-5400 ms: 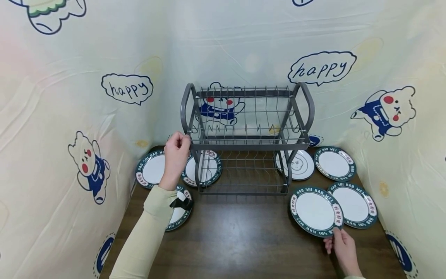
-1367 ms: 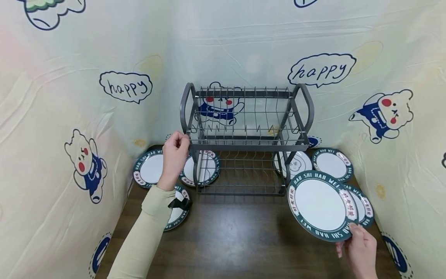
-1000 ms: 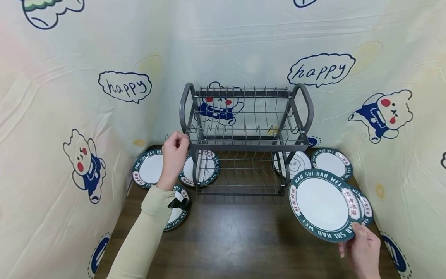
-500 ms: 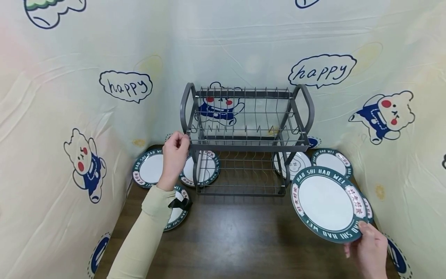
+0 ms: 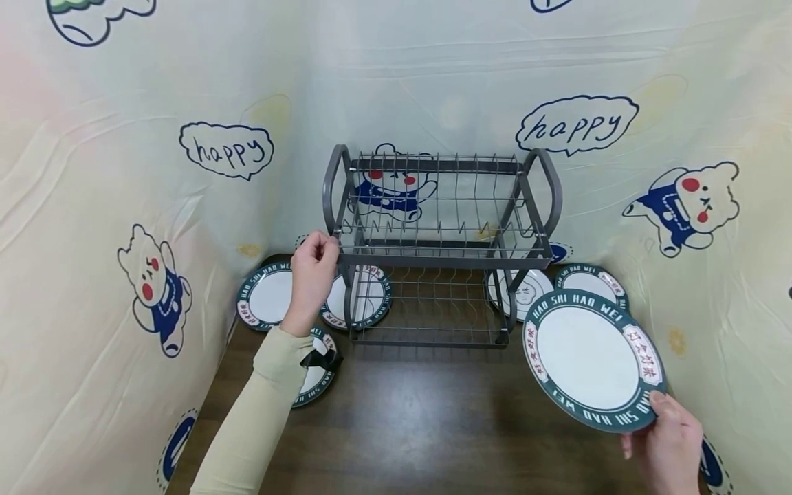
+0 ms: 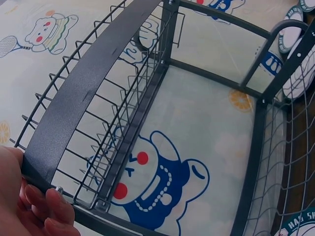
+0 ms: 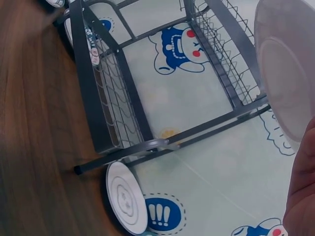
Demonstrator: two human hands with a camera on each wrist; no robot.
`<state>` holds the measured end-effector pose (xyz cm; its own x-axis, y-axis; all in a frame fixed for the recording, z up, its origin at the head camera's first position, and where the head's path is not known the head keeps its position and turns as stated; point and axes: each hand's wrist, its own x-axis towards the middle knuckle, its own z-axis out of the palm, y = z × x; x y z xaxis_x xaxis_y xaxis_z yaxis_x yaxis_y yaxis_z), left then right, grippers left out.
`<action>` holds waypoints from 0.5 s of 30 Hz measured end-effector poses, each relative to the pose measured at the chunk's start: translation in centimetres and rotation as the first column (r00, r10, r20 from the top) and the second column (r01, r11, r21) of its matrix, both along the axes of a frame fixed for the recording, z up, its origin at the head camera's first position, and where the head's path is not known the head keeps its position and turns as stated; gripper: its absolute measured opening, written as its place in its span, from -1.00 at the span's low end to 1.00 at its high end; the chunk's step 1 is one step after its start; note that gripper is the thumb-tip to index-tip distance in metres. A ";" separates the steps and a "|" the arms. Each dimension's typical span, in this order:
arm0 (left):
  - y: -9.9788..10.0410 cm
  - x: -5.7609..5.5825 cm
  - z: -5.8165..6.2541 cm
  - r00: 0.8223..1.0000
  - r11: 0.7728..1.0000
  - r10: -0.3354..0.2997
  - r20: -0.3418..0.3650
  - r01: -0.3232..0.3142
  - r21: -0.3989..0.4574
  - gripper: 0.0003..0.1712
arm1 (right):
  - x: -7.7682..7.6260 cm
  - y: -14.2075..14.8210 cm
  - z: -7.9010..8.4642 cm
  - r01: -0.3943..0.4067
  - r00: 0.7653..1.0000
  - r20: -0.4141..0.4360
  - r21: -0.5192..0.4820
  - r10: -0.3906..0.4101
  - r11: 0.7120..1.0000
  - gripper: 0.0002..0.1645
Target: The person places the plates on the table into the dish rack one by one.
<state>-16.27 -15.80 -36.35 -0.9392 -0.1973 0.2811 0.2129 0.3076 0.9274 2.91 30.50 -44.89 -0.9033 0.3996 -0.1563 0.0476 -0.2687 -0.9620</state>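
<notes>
My left hand [image 5: 312, 275] grips the front left corner of the grey two-tier dish rack [image 5: 442, 262]; in the left wrist view its fingers [image 6: 59, 206] curl round the end of the wide front bar. Off to the right, my right hand [image 5: 671, 440] pinches the lower right rim of a round plate [image 5: 588, 357], thumb on top and fingers beneath. White in the middle, this plate has a green lettered rim and is held tilted, face towards the head camera. Its pale underside [image 7: 285, 73] shows in the right wrist view. Both rack tiers hold no plates.
Left of the rack lie several matching plates, one in the back corner [image 5: 262, 299], one behind the rack leg [image 5: 365, 302], one under my left wrist [image 5: 318, 375]. On the right, an upside-down white plate [image 5: 532, 292] neighbours a green-rimmed plate [image 5: 590, 280]. Patterned cloth [image 5: 458, 103] encloses the brown table [image 5: 421, 419].
My right hand has raised the plate and moved it right; it looks larger and now hides the plate that lay behind it. My left hand has stayed on the rack.
</notes>
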 end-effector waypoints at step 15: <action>0.1 0.3 0.2 1.000 1.000 -0.002 -0.003 0.002 -0.007 -0.70 | -0.8 0.2 1.9 -0.035 0.998 -0.046 -0.041 0.033 0.999 -0.41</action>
